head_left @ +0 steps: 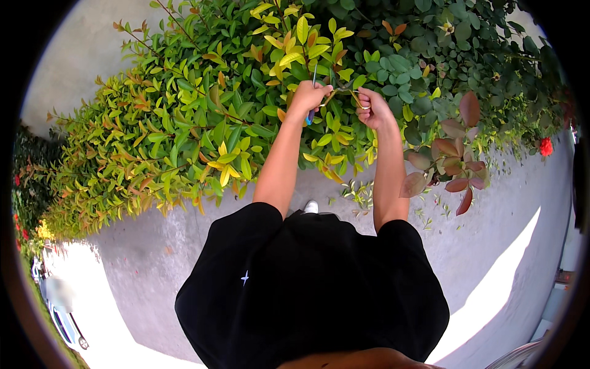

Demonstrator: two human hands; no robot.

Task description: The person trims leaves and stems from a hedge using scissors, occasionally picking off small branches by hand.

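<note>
Both hands are raised in front of me at the near side of a leafy hedge [184, 123]. Between them is a pair of scissors [356, 97] with slim gold-coloured handles, spread wide; its dark blades point into the leaves and are partly hidden. My left hand [307, 98] is closed around one handle. In that same hand is a slim tool with a blue end [310, 117] below the fist and a thin metal tip above; its kind is unclear. My right hand [373, 109] grips the other handle, fingers curled. Yellow-green leaves [299, 49] rise just beyond the hands.
Darker green bushes [399, 71] adjoin on the right, with a reddish-leaved shoot [455, 157] nearer me and a red flower [546, 146] farther right. Leaf clippings [359, 194] lie on the grey pavement [160, 277] below the hedge. A car [64, 320] stands far left.
</note>
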